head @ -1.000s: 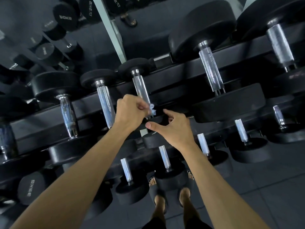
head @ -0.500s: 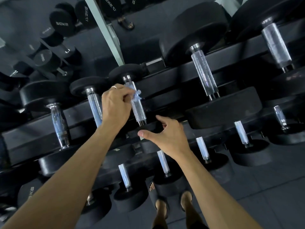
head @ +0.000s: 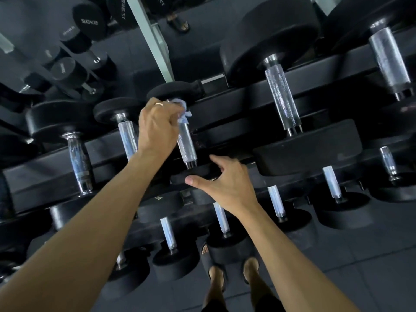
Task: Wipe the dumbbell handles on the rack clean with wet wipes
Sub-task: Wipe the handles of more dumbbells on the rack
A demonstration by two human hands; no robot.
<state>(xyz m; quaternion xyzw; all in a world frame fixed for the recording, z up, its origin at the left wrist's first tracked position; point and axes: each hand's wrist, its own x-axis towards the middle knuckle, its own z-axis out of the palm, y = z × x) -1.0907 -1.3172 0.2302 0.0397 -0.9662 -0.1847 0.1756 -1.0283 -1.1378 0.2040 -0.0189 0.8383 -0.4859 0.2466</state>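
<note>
Both hands: left point(head: 157, 124) grips wipe point(head: 183, 111) on handle point(head: 186, 143).

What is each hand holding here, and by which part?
Left hand grips a wet wipe round the handle's far end; right hand rests open on that dumbbell's near head.

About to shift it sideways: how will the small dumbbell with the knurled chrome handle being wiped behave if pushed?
The small black dumbbell is probably heavy for its size. Its round heads may roll. The knurled handle likely resists slipping, though the crumpled blue wet wipe may leave it damp.
</note>
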